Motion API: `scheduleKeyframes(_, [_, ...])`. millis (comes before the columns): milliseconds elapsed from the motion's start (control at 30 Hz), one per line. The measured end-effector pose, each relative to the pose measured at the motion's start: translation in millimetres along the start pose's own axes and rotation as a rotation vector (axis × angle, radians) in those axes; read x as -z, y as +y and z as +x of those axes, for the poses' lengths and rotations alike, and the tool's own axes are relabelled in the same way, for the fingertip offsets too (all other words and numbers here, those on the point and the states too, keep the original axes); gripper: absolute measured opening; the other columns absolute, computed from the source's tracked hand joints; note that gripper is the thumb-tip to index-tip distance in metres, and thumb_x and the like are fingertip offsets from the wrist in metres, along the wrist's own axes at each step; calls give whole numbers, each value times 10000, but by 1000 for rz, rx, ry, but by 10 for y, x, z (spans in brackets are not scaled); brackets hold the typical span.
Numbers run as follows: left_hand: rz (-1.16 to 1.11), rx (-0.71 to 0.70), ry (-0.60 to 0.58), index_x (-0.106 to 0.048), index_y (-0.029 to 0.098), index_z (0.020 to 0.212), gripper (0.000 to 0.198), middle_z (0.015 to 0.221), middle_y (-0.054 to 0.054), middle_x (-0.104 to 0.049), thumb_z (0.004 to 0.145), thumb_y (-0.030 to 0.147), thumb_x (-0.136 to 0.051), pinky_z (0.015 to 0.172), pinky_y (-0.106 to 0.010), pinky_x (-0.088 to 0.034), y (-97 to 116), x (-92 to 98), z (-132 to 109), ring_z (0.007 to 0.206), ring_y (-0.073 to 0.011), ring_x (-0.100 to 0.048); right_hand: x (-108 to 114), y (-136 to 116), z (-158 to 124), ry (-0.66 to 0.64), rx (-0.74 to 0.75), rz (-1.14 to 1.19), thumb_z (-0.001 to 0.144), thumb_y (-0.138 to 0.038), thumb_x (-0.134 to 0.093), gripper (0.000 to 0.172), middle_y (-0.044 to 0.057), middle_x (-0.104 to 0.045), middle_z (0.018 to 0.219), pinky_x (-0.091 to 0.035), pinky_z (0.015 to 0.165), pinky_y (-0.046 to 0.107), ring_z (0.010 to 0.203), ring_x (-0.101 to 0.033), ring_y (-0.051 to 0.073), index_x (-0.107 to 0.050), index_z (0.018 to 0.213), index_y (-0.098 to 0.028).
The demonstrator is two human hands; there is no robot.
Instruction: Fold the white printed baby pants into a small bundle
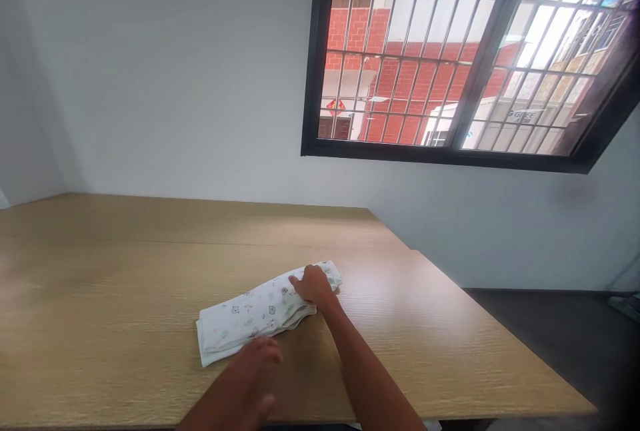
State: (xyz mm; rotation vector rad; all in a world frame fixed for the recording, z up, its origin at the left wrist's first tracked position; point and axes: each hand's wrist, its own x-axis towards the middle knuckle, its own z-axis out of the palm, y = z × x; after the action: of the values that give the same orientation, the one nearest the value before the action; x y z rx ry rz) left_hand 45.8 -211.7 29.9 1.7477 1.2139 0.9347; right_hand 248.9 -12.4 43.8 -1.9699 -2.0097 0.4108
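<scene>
A folded white cloth (250, 318) with small printed animal faces lies slantwise on the wooden table, in several layers, like a long narrow strip. Near its right end, my right hand (314, 284) is closed on the cloth, thumb towards the left; its other fingertips are mostly hidden. My left hand (253, 378) is just in front of the cloth's near edge, blurred by motion. A gap shows between its thumb and fingers, and nothing is in it. Whether it touches the cloth's edge, I cannot tell.
The light wooden table (125, 298) reaches back to a pale wall (175, 71). Its right edge slants towards me, with dark floor (540, 324) beyond. A dark-framed window (380, 151) with metal bars is at the upper right.
</scene>
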Motion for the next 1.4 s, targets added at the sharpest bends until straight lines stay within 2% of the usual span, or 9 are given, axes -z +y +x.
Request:
scheduleKeyframes(167, [341,-109,-69,-462,266,1500,561,1543,-55,-427,941,292,-504,1231,-424,-281,-319,213,435,1429,-264,-388,90,28,-15,140,4,-224,915,-429,-605,398,226,-612,1175,-400,942,456,1132,-560,358,-691,1120,-99])
scheduleKeyframes(267, [534,-73,-66,-504,176,1448,534,1480,-119,-487,922,266,-470,1188,-481,-316,-353,373,638,1374,-296,-426,119,139,35,232,-51,-295,882,-442,-644,440,237,-522,1316,-354,994,492,1236,-460,378,-662,1177,-115])
scheduleKeyframes(367, [720,57,-98,-598,165,1305,439,1344,-140,-580,914,296,-448,1097,-565,-361,-254,458,924,1265,-329,-486,139,235,87,119,-126,-250,900,-477,-614,522,211,-452,1416,-361,998,467,1286,-417,368,-589,1303,-144])
scheduleKeyframes(467, [814,78,-65,-618,184,1242,408,1307,-134,-587,952,374,-403,1082,-550,-364,-152,410,1245,1250,-311,-485,164,286,114,29,-116,-228,931,-466,-577,506,182,-477,1399,-380,993,420,1287,-433,343,-563,1333,-159])
scheduleKeyframes(600, [829,56,-94,-481,197,1456,527,1537,-121,-411,1003,407,-313,1176,-546,-263,-242,210,1532,1427,-295,-349,220,362,132,39,-128,-197,885,-518,-639,562,181,-499,1366,-420,958,405,1285,-454,342,-563,1312,-160])
scheduleKeyframes(800, [905,74,-201,-303,234,1586,585,1653,-99,-175,1017,371,-280,1223,-585,-114,-516,188,1703,1535,-303,-133,298,581,234,-28,-163,-1,764,-521,-768,699,169,-557,1332,-463,856,320,1153,-590,276,-557,1314,-145])
scheduleKeyframes(1033, [900,33,-305,-391,79,1533,639,1606,-180,-266,900,156,-359,1230,-492,-221,-359,138,1853,1510,-314,-223,356,800,358,-91,-113,154,768,-506,-739,397,115,-691,998,-396,623,260,890,-642,226,-661,875,-132])
scheduleKeyframes(1200, [808,-98,-245,-355,41,1542,680,1621,-164,-232,986,433,-344,1248,-510,-181,-320,-193,1702,1525,-321,-165,493,841,293,-121,-83,278,779,-447,-733,346,31,-622,740,-347,569,246,671,-544,140,-577,723,-143])
scheduleKeyframes(1400, [603,-123,-150,-312,-4,1543,888,1620,-210,-201,936,634,-425,1243,-547,-72,-323,-274,1627,1523,-373,-127,717,843,141,-353,96,1116,665,-307,-823,383,-7,-593,786,-416,579,224,682,-561,126,-563,915,-176])
